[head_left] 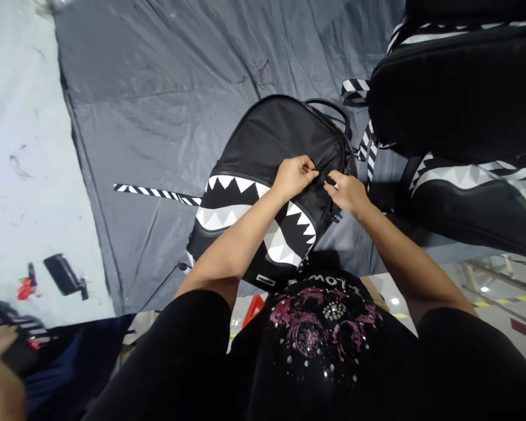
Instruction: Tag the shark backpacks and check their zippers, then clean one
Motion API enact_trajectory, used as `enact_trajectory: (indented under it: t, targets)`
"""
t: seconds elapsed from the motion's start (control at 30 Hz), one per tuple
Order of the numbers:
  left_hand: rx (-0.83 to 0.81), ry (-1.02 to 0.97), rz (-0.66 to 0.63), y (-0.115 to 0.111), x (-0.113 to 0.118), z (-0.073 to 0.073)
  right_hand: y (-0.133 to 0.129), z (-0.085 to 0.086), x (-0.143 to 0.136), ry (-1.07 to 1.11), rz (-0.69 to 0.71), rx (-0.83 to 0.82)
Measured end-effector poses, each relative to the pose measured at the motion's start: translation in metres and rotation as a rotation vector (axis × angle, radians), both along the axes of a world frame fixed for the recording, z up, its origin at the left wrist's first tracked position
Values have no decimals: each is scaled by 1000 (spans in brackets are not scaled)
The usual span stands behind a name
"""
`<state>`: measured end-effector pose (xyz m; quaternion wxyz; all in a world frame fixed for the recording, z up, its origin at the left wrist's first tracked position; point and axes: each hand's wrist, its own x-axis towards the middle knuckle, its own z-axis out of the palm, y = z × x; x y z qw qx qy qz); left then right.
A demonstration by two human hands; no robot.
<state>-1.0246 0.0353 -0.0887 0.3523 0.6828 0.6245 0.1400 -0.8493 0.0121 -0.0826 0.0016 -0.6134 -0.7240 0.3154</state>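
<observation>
Black backpack [269, 137] laid front up on the cloth-covered table [158, 134], directly in front of the wearer. Long axis slanted: top pointed away and slightly rightward, base toward the wearer and leftward. Tooth-pattern band [223, 217] seen across the lower half, partly covered by the left forearm.

Both hands placed at the right side of the backpack, below the carry handle [342, 111]. Left hand [294, 176] held over the front panel, just inboard of the side edge; fingertips drawn into a narrow pinch at the fabric, but whether anything is caught between them cannot be told. Right hand [349, 192] set nearer that edge, just beside the left; a small dark piece [330, 180] is held between thumb and finger, exact kind too small to tell. The two grips are faced toward each other, with a short gap between. Most of the backpack lies to the left of the right hand's grip.

Striped strap [158, 193] stretched out leftward on the cloth. More backpacks [456, 99] piled at right. Black pouch [62, 273] placed at far left, near a co-worker's hand [0, 345], blurred.
</observation>
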Motion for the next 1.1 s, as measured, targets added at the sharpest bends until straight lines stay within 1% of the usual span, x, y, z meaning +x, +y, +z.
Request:
enact_trajectory:
  t: [0.1,0.13,0.2,0.27,0.33,0.4,0.47,0.53,0.67,0.8,0.87,1.0,1.1]
  targets:
    - [52,145,35,-10,0,7,2,-3,-12,-6,49,37]
    - [50,160,40,-13,0,8,3,-4,-15,-6,58,43]
    - [15,78,29,-19,-4,9,7,-7,-20,-3,71,52]
    - [10,-54,23,-26,-10,6,10,-10,-23,12,87,61]
    - [66,-118,38,-33,-14,1,10,-12,-24,29,103,75]
    - [143,-91,27,-42,-16,-3,9,-14,-25,35,108,81]
    - [189,-11,-28,-50,-15,-7,5,-15,-26,27,100,83]
    - [199,77,-87,-55,-11,-10,1,-16,-26,13,88,98]
    - [184,185,-117,-58,-8,-14,-3,-20,-28,4,57,146]
    - [180,201,-133,-57,-8,-16,3,-25,-26,151,32,40]
    - [180,206,-152,-58,-8,-17,6,-27,-26,185,34,14]
    - [169,234,-156,-61,-9,-19,4,-32,-30,82,34,73]
    - [139,261,-137,-61,-7,-19,-3,-33,-34,51,-8,93]
